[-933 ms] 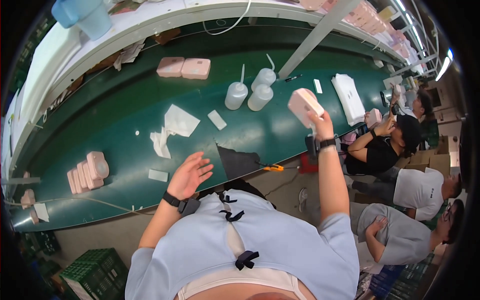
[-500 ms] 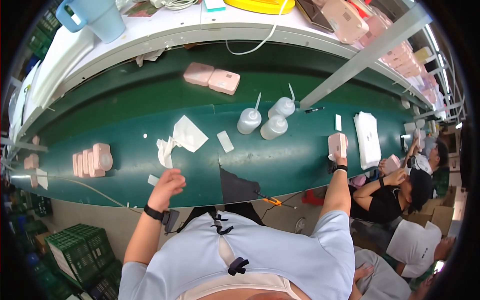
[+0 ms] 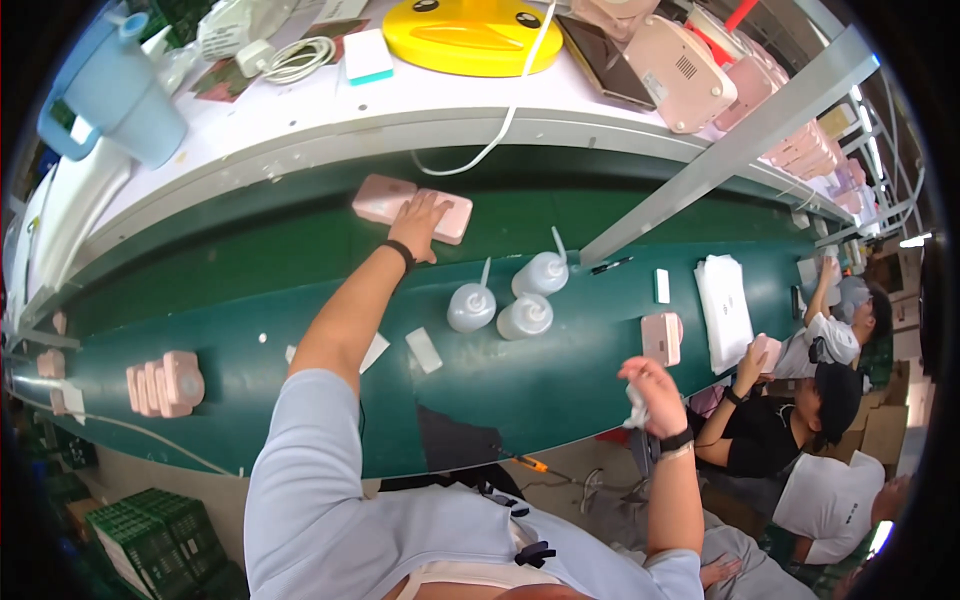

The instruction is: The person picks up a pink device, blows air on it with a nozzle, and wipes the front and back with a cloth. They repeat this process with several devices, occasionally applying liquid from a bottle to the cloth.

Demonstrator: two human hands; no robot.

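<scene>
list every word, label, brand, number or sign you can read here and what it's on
No text can be read with certainty.
White shirt on a co-worker at right: small dark print, too small to read.
White stack on the green bench: faint marks, too blurred.
Pink case beside it: tiny mark, illegible.

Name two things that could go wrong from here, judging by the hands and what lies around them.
1. The left hand is spread over a pink case; drawing the case back could bump the squeeze bottles standing nearby, perhaps tipping one.
2. The orange-handled tool seems to poke past the front edge of the green table, so a nudge might knock it off.
</scene>
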